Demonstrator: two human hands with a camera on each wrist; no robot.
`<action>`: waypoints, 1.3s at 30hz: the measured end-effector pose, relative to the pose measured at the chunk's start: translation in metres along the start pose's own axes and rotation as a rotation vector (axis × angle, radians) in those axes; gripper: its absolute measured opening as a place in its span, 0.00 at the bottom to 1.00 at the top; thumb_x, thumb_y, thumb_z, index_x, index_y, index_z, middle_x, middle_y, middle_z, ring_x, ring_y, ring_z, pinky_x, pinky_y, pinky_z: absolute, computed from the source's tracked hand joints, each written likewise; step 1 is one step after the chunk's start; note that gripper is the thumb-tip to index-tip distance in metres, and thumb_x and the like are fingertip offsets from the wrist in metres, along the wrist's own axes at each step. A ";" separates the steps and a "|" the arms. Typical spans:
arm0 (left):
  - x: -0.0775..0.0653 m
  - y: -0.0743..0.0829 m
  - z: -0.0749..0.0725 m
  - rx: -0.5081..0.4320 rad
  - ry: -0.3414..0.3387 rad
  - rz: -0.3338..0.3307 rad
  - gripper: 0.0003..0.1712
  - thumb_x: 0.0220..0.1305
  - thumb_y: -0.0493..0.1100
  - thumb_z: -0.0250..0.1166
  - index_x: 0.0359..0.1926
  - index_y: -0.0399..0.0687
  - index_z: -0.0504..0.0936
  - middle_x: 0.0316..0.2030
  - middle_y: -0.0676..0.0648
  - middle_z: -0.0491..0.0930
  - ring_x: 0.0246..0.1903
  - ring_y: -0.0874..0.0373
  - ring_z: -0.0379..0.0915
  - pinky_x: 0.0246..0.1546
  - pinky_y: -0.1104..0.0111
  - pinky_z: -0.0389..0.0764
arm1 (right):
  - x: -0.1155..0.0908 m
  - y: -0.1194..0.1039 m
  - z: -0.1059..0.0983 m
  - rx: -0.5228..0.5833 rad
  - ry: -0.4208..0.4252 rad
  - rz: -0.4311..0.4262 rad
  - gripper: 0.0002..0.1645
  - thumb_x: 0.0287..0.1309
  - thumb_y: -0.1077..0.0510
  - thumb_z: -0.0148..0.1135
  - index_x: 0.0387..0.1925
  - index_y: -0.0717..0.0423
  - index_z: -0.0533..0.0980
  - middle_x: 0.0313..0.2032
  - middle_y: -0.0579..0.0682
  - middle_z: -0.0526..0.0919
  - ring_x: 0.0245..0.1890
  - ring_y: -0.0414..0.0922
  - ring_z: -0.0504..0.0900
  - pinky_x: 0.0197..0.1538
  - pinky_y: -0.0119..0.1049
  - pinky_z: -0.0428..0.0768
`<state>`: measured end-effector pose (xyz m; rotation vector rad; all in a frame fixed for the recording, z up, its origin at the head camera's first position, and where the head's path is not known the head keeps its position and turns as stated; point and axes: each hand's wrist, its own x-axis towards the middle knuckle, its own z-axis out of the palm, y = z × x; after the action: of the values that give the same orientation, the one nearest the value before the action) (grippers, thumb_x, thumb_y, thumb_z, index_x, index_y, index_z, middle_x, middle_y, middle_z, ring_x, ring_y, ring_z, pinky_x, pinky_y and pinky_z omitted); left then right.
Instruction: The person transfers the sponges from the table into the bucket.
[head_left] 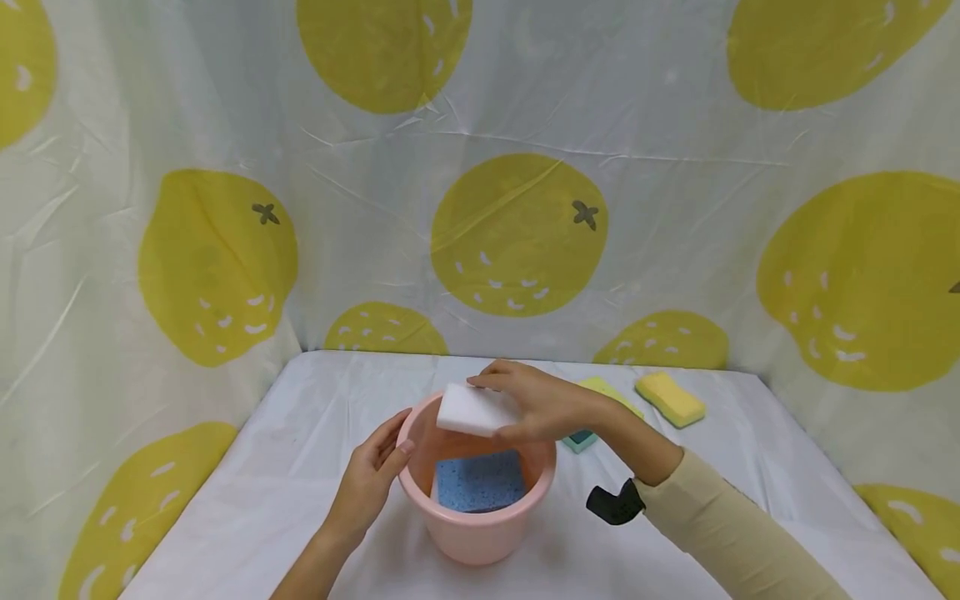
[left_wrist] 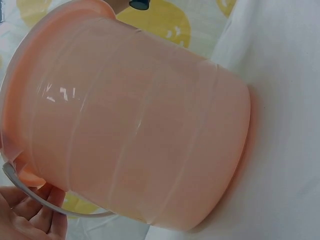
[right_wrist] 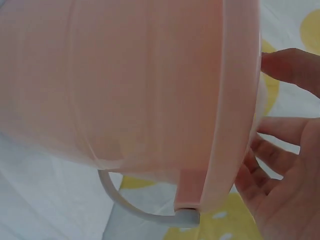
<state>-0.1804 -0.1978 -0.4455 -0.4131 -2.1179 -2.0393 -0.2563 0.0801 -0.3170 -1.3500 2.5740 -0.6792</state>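
Note:
A pink bucket stands upright on the white-covered table. My left hand holds its left rim, the thumb over the edge and the fingers under the rim near the grey handle in the left wrist view. Over the bucket's mouth, my right hand grips a white sponge, tilted above the opening. In the right wrist view the bucket's wall hides most of that sponge. Inside the bucket lies a blue sponge, with a pale edge of something partly visible beside it.
Right of the bucket, partly behind my right forearm, lie a yellow-green sponge and a teal sponge. A yellow sponge with a green underside lies farther right. A lemon-patterned curtain closes off the back and sides.

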 end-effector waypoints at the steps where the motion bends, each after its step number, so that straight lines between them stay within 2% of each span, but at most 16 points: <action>1: 0.000 0.000 0.000 -0.002 -0.001 -0.002 0.29 0.78 0.41 0.59 0.75 0.37 0.67 0.70 0.38 0.70 0.69 0.45 0.67 0.60 0.71 0.75 | 0.000 0.000 0.000 0.009 -0.001 0.000 0.44 0.60 0.48 0.71 0.74 0.56 0.69 0.64 0.52 0.72 0.61 0.50 0.73 0.59 0.50 0.78; 5: 0.000 0.001 -0.001 -0.013 -0.008 -0.012 0.30 0.78 0.41 0.59 0.75 0.37 0.67 0.70 0.38 0.70 0.69 0.45 0.67 0.60 0.70 0.74 | -0.001 0.001 -0.002 0.026 0.009 0.008 0.45 0.62 0.45 0.70 0.75 0.56 0.66 0.65 0.54 0.73 0.62 0.53 0.74 0.59 0.53 0.78; 12: 0.001 0.002 -0.001 -0.007 0.005 -0.013 0.29 0.78 0.40 0.59 0.75 0.37 0.67 0.70 0.38 0.70 0.69 0.45 0.67 0.59 0.71 0.75 | -0.007 0.006 -0.006 0.028 0.045 -0.010 0.41 0.66 0.46 0.68 0.74 0.58 0.68 0.63 0.55 0.75 0.59 0.53 0.76 0.58 0.58 0.79; 18: 0.000 0.001 0.000 -0.017 0.003 -0.029 0.29 0.78 0.40 0.59 0.75 0.38 0.67 0.71 0.37 0.69 0.69 0.45 0.66 0.59 0.72 0.74 | -0.015 0.012 -0.007 -0.017 0.055 0.001 0.39 0.66 0.49 0.68 0.73 0.59 0.69 0.62 0.54 0.75 0.58 0.52 0.76 0.56 0.53 0.80; 24: 0.000 0.001 -0.001 -0.011 0.008 -0.027 0.29 0.78 0.41 0.59 0.75 0.39 0.68 0.71 0.38 0.69 0.69 0.46 0.66 0.60 0.72 0.74 | -0.024 0.020 -0.011 -0.031 0.090 0.064 0.41 0.65 0.49 0.70 0.74 0.57 0.67 0.64 0.52 0.74 0.59 0.51 0.76 0.55 0.50 0.81; 39: -0.001 0.001 0.000 -0.012 0.007 -0.023 0.29 0.77 0.40 0.60 0.75 0.39 0.68 0.71 0.38 0.69 0.69 0.46 0.66 0.60 0.72 0.74 | -0.057 0.059 -0.029 0.002 0.179 0.203 0.42 0.65 0.45 0.68 0.74 0.58 0.68 0.61 0.56 0.76 0.58 0.55 0.75 0.57 0.58 0.79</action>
<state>-0.1794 -0.1982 -0.4442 -0.3837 -2.1175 -2.0637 -0.2766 0.1641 -0.3227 -1.0501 2.7977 -0.7988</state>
